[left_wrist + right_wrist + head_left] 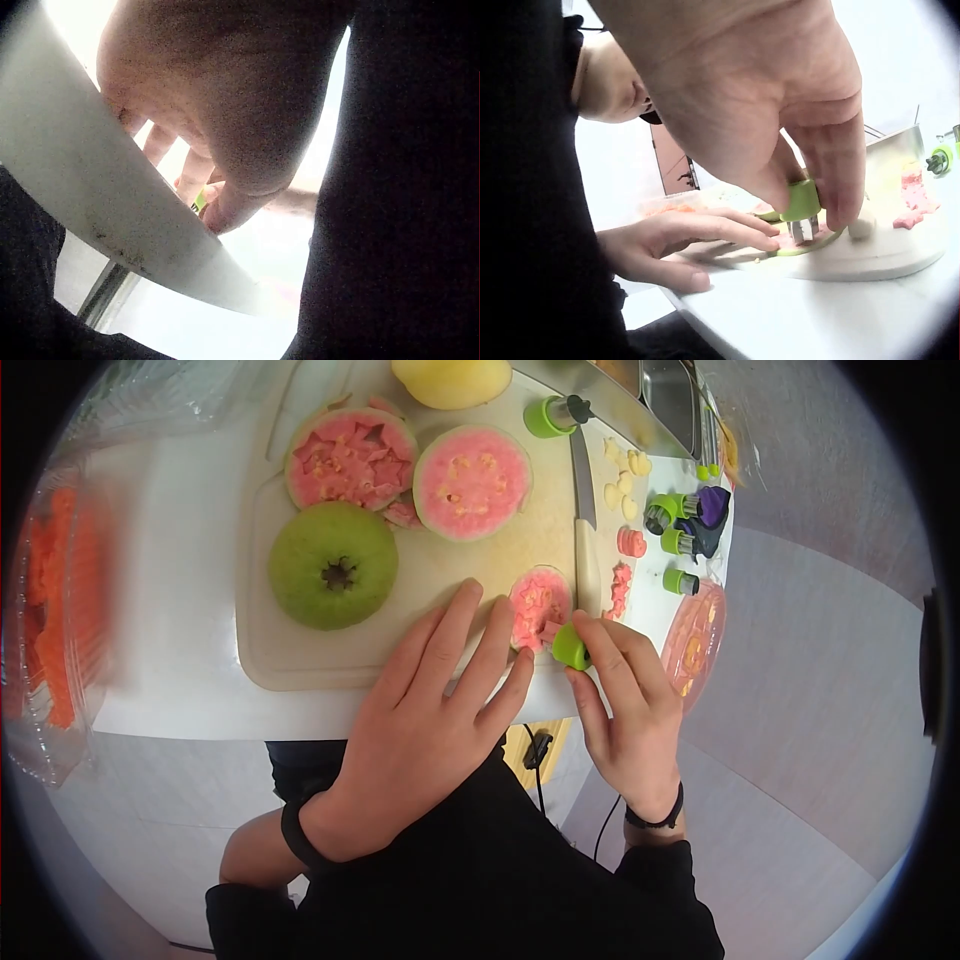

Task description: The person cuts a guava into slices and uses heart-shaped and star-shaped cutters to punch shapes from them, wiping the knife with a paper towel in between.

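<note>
My right hand [636,710] pinches a small green-ringed metal cutter [570,648] between thumb and fingers. In the right wrist view the metal end of the cutter [804,229] stands upright on a pink guava slice [786,250]. From above, the slice [541,598] lies at the near right of the cutting board [290,678], its flesh cut up. My left hand [430,705] is spread over the board's near edge, its fingers nearly straight and the fingertips right at the slice's rim. The left wrist view has the hand [217,97] mostly dark.
On the board are a green guava half [325,595], two pink guava pieces [472,482], a yellow fruit [455,382], a knife [586,560] and another cutter [550,417]. Right of it lie pink and pale cut shapes [630,542] and several cutters [680,580]. A clear orange-filled container [55,620] stands left.
</note>
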The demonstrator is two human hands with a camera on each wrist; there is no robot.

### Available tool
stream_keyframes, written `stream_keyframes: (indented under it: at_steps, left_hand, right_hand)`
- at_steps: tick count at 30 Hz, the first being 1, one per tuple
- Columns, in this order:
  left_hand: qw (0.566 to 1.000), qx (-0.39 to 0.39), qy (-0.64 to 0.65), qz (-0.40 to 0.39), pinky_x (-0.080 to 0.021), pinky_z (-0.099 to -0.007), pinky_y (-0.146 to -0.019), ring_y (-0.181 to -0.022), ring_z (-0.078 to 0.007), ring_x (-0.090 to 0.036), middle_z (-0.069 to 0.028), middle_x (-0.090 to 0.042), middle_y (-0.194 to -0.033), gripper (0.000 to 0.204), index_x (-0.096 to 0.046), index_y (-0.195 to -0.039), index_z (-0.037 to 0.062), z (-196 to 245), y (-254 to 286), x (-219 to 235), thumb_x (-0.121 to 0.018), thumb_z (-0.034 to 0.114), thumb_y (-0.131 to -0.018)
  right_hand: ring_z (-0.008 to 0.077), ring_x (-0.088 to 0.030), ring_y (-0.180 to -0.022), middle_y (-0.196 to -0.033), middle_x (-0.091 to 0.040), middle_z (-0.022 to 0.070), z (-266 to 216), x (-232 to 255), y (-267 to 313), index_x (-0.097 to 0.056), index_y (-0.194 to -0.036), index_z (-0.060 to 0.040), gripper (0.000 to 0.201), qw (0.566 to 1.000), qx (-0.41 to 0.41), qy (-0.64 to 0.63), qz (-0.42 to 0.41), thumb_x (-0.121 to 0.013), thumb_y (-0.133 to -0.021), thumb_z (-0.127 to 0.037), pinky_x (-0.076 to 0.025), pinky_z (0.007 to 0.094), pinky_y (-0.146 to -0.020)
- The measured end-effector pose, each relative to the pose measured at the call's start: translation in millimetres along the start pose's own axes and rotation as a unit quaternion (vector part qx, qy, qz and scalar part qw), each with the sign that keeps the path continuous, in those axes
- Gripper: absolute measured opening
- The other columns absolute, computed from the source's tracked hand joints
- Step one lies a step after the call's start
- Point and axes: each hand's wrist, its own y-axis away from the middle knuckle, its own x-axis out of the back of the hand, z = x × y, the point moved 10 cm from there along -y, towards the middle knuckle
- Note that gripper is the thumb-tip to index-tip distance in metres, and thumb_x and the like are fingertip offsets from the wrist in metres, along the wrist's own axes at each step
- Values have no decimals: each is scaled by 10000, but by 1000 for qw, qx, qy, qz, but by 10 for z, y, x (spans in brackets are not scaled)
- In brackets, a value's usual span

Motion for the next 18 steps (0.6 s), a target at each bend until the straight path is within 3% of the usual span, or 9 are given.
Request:
stream_keyframes:
  at_steps: [18]
  left_hand:
    - [1000,-2,1,3,-527,-469,-1093,-1363,-395,-602,-148,-662,-1424,329,-781,-1178,103,-8,14,0,-696,146,-863]
  right_hand:
    - [338,-743,-1002,-1246,-684,150,-49,-47,-21,-686,-1386,-36,457,1000,10,0,-11,-778,-939,-22,-634,415,-817]
